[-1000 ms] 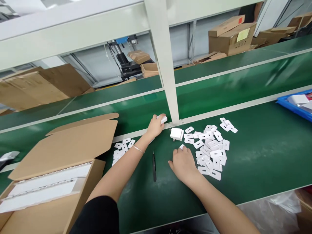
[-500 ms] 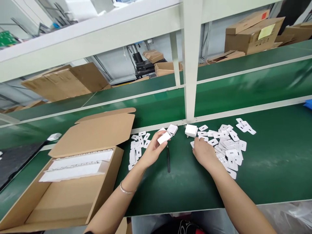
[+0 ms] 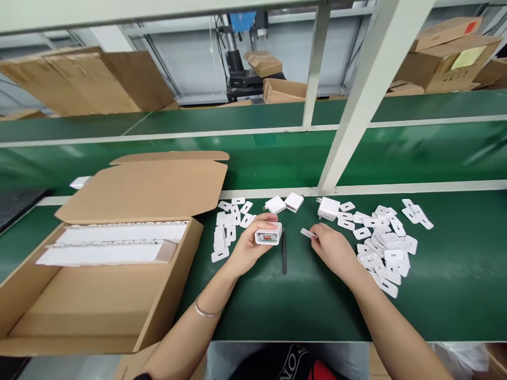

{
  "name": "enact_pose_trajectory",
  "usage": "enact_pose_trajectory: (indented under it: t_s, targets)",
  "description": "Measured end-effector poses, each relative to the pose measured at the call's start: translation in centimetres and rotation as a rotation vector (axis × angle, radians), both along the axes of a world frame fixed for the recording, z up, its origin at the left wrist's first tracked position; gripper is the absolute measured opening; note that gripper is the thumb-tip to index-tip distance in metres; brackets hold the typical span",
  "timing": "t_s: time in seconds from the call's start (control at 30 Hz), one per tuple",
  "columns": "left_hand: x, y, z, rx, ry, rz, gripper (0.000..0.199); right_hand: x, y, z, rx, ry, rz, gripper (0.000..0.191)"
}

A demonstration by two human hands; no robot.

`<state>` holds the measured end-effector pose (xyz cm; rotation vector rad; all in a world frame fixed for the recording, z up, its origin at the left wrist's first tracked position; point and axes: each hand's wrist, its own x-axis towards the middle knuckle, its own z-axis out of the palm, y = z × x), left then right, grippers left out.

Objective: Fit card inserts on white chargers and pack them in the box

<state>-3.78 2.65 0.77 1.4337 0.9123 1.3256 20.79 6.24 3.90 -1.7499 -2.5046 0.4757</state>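
Note:
My left hand is closed around a white charger housing, its open end facing me with small inner parts showing. A small white cover plate with a slot is pinched in my right hand, a short way to the right of the housing. Between the hands lie black tweezers on the green bench. Behind them rest two white chargers, side by side, and a third white charger with prongs. Loose white cover plates form a heap right of my right hand.
More cover plates lie left of my left hand. An open cardboard box with white inserts takes up the left side. A pale metal post rises from the bench's back rail. Cardboard boxes stand on the rear shelf.
My right hand has come away from the heap with a cover plate in its fingers. My left hand has turned the housing so its open end faces me. The head view has shifted.

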Motion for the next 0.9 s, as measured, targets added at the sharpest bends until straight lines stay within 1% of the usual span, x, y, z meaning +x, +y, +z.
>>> enact_pose_trajectory:
  t_s: [0.1, 0.2, 0.27, 0.33, 0.43, 0.57, 0.67, 0.8, 0.9]
  targets:
    - [0.1, -0.2, 0.2, 0.039, 0.111, 0.058, 0.024, -0.1, -0.4, 0.1, 0.070, 0.269, -0.014, 0.027]
    - [0.6, -0.6, 0.6, 0.054, 0.212, 0.088, 0.026, -0.3, -1.0, 0.5, 0.113, 0.596, -0.070, 0.029]
    - [1.0, -0.9, 0.8, 0.051, 0.249, 0.101, 0.027, -0.5, -1.3, 0.8, 0.064, 0.822, -0.116, 0.027]
    - [1.4, -1.2, 0.9, 0.035, 0.256, 0.101, 0.027, -0.6, -1.6, 0.9, -0.019, 1.009, -0.139, 0.025]
    - [1.8, -1.5, 0.8, -0.007, 0.282, 0.087, 0.026, -1.0, -1.8, 0.8, -0.111, 1.174, -0.123, 0.025]
    - [2.2, -1.8, 0.4, -0.049, 0.285, 0.054, 0.025, -1.6, -2.0, 0.7, -0.210, 1.246, -0.063, 0.023]
    - [2.6, -2.0, 0.1, -0.052, 0.264, 0.030, 0.027, -2.1, -2.3, 0.6, -0.241, 1.218, -0.016, 0.017]
    - [3.2, -2.4, -0.2, -0.036, 0.256, 0.004, 0.034, -2.5, -2.7, 0.5, -0.124, 1.115, 0.027, 0.012]
    - [3.4, -2.6, -0.3, 0.002, 0.244, -0.035, 0.039, -2.6, -2.8, 0.4, -0.062, 1.088, 0.046, 0.011]
